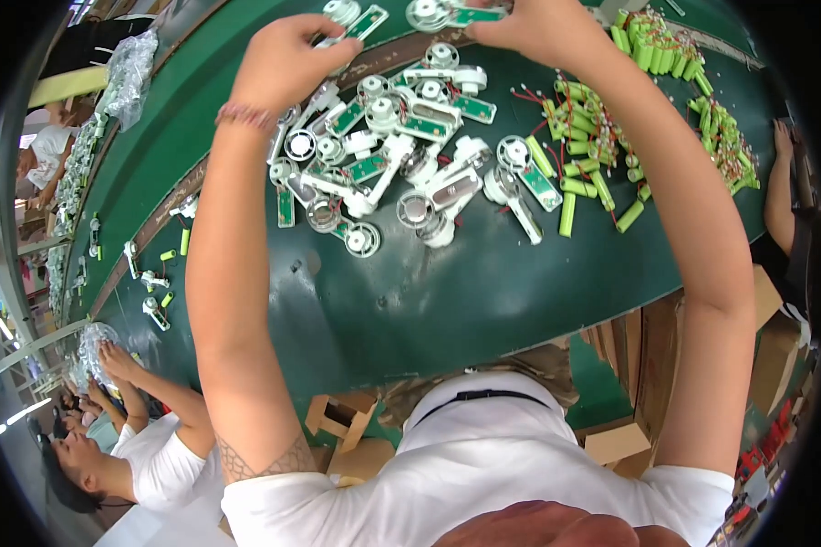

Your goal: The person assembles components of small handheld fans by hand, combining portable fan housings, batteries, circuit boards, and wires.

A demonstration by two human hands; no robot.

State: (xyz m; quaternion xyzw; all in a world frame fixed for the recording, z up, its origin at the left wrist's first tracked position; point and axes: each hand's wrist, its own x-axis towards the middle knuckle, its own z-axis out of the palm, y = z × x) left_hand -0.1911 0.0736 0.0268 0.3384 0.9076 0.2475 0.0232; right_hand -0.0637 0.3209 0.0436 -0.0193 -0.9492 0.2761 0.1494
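Both my arms reach to the far side of the green table. My left hand (287, 59) is closed at the near end of a small white fan body with a green circuit board (367, 25), its thumb and fingers pinched together. My right hand (543, 35) pinches the board end of another white fan body (433, 14), whose round head points left. Between my arms lies a loose pile of similar white fan bodies (383, 114), some with green boards showing. Right of it, green battery cells with red wires (579, 137) lie scattered, partly behind my right forearm.
More green cells (661, 46) are heaped at the far right. A brown seam strip (388, 59) runs along the belt. At left, several fan bodies (155, 310) and a clear plastic bag (132, 77) lie near co-workers (146, 447). Cardboard boxes (342, 419) stand below the table edge.
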